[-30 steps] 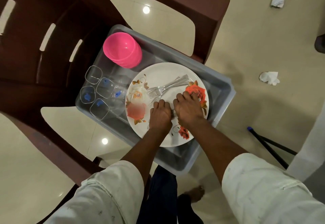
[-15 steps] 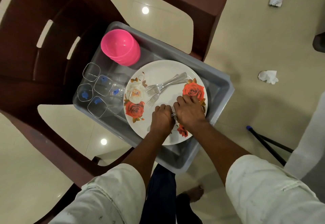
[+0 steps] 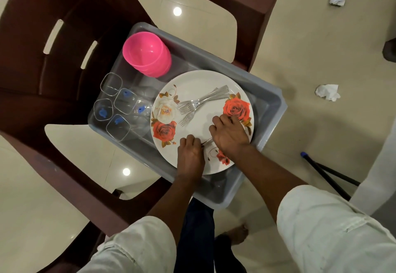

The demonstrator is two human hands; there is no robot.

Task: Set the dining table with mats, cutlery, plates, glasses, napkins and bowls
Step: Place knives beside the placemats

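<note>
With a thin cutlery piece [image 3: 206,141] pinched between my left hand [image 3: 190,157] and right hand [image 3: 230,134] over the plate [image 3: 199,84] (near the tub's [image 3: 270,109] front edge), I should gather the forks [image 3: 199,103] before lifting.

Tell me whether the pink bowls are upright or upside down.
Upright. The pink bowls stand stacked in the tub, and the top one's open mouth faces the camera, its hollow inside showing empty.

the plate [image 3: 199,92] is white, printed with orange-red roses, one cream rose and brown leaves. the stacked bowls [image 3: 147,57] are bright pink. the tub [image 3: 267,99] is grey. the glasses [image 3: 111,84] are clear, some with blue marks inside. the forks [image 3: 199,103] are silver, the chair [image 3: 32,58] dark maroon, the sleeves [image 3: 334,229] off-white.
</note>
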